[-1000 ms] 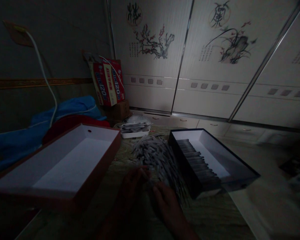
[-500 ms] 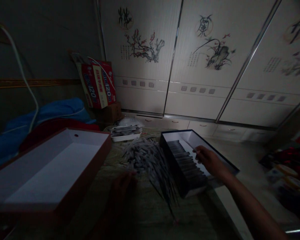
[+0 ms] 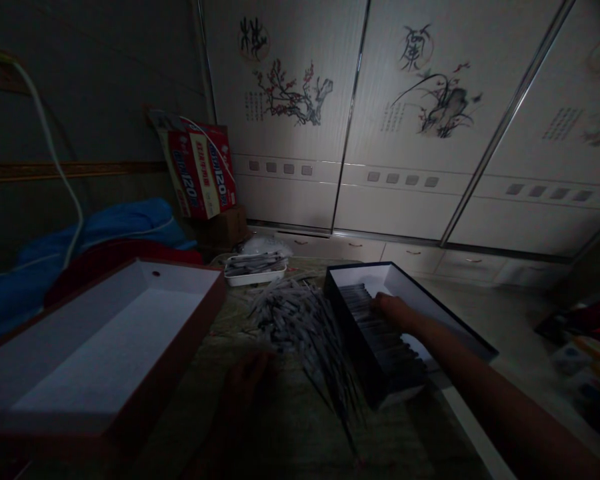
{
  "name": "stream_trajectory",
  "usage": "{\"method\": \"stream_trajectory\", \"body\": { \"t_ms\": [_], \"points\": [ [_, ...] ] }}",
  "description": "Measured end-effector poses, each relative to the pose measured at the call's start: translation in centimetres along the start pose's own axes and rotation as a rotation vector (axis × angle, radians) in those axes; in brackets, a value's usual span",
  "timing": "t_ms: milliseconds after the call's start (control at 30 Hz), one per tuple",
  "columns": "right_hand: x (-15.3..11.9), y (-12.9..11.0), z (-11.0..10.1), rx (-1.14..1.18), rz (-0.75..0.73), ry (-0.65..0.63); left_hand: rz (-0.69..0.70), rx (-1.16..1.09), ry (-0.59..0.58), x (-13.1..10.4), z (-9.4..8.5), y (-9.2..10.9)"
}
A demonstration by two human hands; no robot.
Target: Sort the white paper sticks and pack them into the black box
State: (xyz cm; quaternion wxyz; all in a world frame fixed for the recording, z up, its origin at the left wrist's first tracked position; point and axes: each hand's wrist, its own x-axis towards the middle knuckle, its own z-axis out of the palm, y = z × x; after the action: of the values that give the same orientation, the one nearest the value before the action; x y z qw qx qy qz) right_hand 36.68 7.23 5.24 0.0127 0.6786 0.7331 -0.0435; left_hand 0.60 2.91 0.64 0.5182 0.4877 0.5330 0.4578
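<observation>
My right hand point(image 3: 394, 312) reaches into the dark-edged box point(image 3: 453, 317), its fingers closed at the row of dark, slender pen-like sticks point(image 3: 380, 340). Whatever sits between those fingertips is hidden. Just left of this box, a loose heap of greyish pen-like sticks point(image 3: 295, 313) spreads over the table, some with thin dark ends pointing toward me. My left hand point(image 3: 247, 377) rests low at the near left side of the heap. It is dim and smeared, so its fingers cannot be made out clearly.
A large red-brown box point(image 3: 105, 347) with a white inside stands at left. Behind the heap is a white tray point(image 3: 257, 277) of similar sticks. Farther back are a red carton point(image 3: 200, 170), blue cloth point(image 3: 135, 223) and white cabinet doors point(image 3: 290, 193).
My right hand has moved left and down onto the row of sticks; the thin pale stick seen in its fingers is now hidden. My left hand stays near the heap. The view has shifted slightly.
</observation>
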Motion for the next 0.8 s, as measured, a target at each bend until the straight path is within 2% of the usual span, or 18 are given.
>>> {"method": "stream_trajectory", "body": {
  "t_ms": [167, 267, 367, 433, 467, 533, 600, 667, 800],
  "points": [
    [-0.4, -0.6, 0.1, 0.07, -0.021, 0.044, -0.008, -0.01, 0.024, -0.2, 0.1, 0.5],
    [-0.9, -0.3, -0.7, 0.143, 0.001, 0.155, 0.011, -0.009, 0.023, -0.3, 0.0, 0.7],
    [-2.2, -0.2, -2.5, 0.212, 0.076, 0.326, 0.044, -0.002, 0.057, -0.5, -0.1, 0.8],
    [-4.1, -1.0, -4.0, 0.28, 0.129, 0.459, 0.067, 0.007, 0.096, -0.7, -0.1, 0.9],
    [-5.3, -1.8, -4.6, 0.326, 0.151, 0.536, 0.077, 0.013, 0.108, -0.8, -0.1, 0.9],
    [-8.2, -4.0, -5.4, 0.528, 0.179, 0.786, 0.093, 0.024, 0.126, -0.8, -0.2, 0.8],
    [-11.3, -6.8, -5.0, 0.613, 0.18, 0.891, 0.105, 0.035, 0.153, -0.7, -0.3, 0.5],
    [-14.0, -9.7, -3.5, 0.626, 0.18, 0.874, 0.107, 0.056, 0.184, -0.5, -0.4, 0.3],
    [-16.7, -14.1, 1.6, 0.645, 0.107, 0.622, 0.114, 0.086, 0.188, -0.2, -0.4, -0.2]
  ]
}}
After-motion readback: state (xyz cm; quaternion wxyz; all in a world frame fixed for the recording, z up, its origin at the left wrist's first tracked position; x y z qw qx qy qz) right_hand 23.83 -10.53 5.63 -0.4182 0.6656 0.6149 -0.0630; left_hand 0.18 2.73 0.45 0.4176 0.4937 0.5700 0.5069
